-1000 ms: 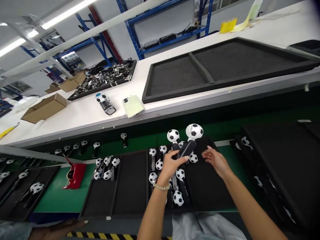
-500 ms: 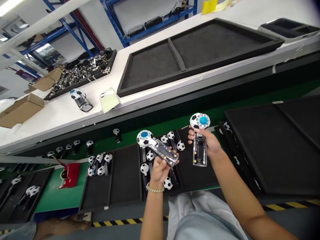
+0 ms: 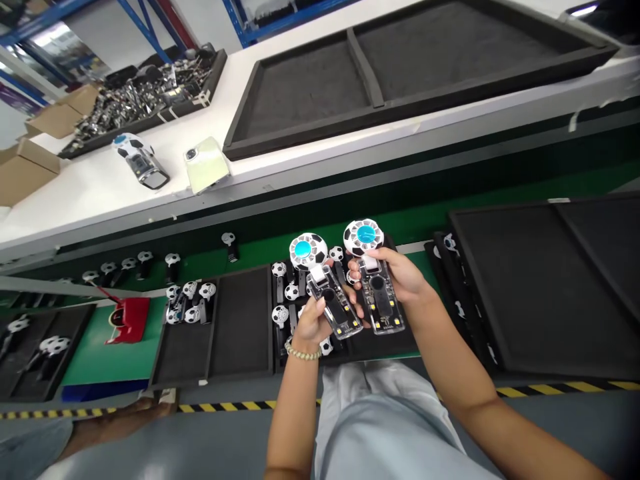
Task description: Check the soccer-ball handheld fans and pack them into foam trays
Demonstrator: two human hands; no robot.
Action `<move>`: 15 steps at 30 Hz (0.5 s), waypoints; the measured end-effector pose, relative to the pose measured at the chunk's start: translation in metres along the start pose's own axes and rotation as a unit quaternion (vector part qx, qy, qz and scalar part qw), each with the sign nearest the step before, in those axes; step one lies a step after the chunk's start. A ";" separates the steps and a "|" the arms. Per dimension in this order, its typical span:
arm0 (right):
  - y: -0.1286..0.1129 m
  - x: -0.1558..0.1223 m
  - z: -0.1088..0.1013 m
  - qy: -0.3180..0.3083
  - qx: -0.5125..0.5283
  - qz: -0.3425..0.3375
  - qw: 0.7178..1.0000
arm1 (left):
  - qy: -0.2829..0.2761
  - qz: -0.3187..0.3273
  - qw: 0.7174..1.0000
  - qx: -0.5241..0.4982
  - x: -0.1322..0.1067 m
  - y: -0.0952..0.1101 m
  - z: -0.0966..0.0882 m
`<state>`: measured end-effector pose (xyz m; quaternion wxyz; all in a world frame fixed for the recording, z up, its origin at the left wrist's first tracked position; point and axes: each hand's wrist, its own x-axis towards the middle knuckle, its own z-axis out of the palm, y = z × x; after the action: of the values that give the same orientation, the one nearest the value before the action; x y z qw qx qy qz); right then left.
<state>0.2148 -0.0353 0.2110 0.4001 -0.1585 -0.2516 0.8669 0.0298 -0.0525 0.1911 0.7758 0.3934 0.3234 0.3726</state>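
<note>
My left hand [image 3: 311, 325] grips the clear handle of a soccer-ball handheld fan [image 3: 340, 312], whose round black-and-white head has a blue centre. In my right hand [image 3: 404, 277] is a matching handheld fan [image 3: 384, 303], held just below its head. Circuit boards and small yellow parts show through both clear handles. The two fans are side by side, handles angled down, and my left fingertips reach close to the right one. Beneath them lies a black tray [image 3: 245, 320] with several soccer-ball fans [image 3: 280, 315], partly hidden by my hands.
On the white bench sit a divided black tray [image 3: 300, 93], a yellow-green phone [image 3: 207, 165], another fan [image 3: 140, 160] and a tray of small shiny parts [image 3: 135, 100]. A red tape dispenser [image 3: 131, 320] stands left. Stacked black trays [image 3: 540, 287] are at right. A person's arm shows lower left.
Both fans have come closer together, the right one moving left. Their handles now face the camera more fully. The view has shifted, with the bench higher in the picture.
</note>
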 end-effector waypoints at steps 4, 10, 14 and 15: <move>0.002 0.005 -0.002 -0.025 0.002 0.031 0.999 | 0.004 -0.001 1.000 -0.008 0.000 0.002 -0.001; 0.005 0.013 -0.006 0.073 0.022 -0.003 0.997 | -0.002 -0.030 1.000 -0.003 0.002 0.006 -0.006; 0.004 0.017 -0.006 0.110 0.042 -0.019 0.993 | -0.018 -0.038 0.999 -0.014 0.003 0.009 -0.010; 0.004 0.018 -0.006 0.107 0.047 -0.015 0.993 | -0.022 -0.035 0.999 -0.017 0.003 0.009 -0.011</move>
<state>0.2037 -0.0216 0.2023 0.4443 -0.2281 -0.1688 0.8498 0.0197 -0.0416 0.1930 0.8018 0.3770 0.3134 0.3418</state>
